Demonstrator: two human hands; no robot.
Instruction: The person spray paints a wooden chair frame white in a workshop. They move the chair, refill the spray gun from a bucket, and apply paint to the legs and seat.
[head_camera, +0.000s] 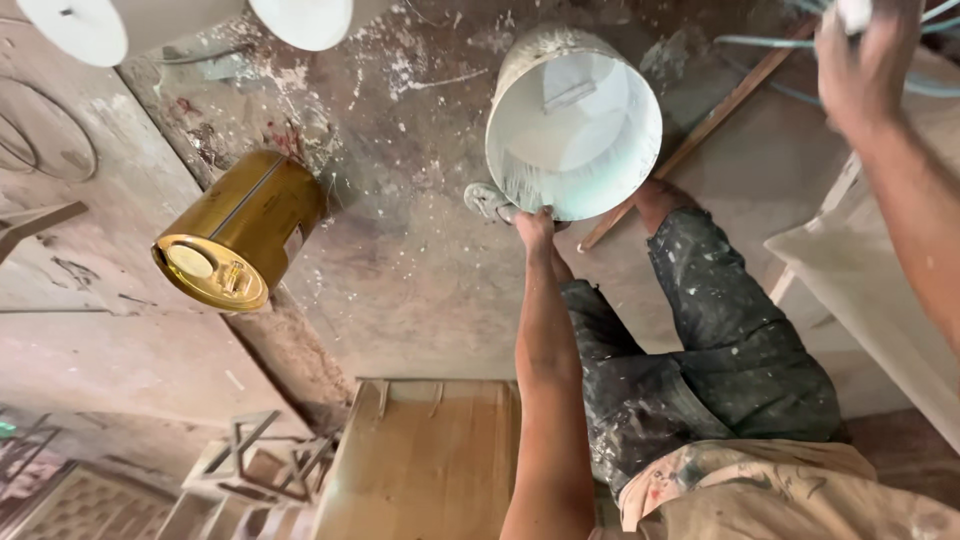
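Fingers of the left hand (534, 226) are curling over the near rim of a white bucket (573, 122), so that grip is holding the bucket by its edge. The bucket is sitting on the floor (400, 270) just past the person's feet, and it is white and wet with paint inside. The right hand (868, 62) is reaching up at the top right corner by some thin pale cords (760, 42); I cannot tell if its grip is closed or loose. The floor is dusty brown and splashed with white spots. 1 gold can (240, 230) is lying on its side to the left, well apart from the bucket. 2 round white things (300, 20) are showing at the top edge. 1 wooden board (425, 460) is lying near the person's knees.
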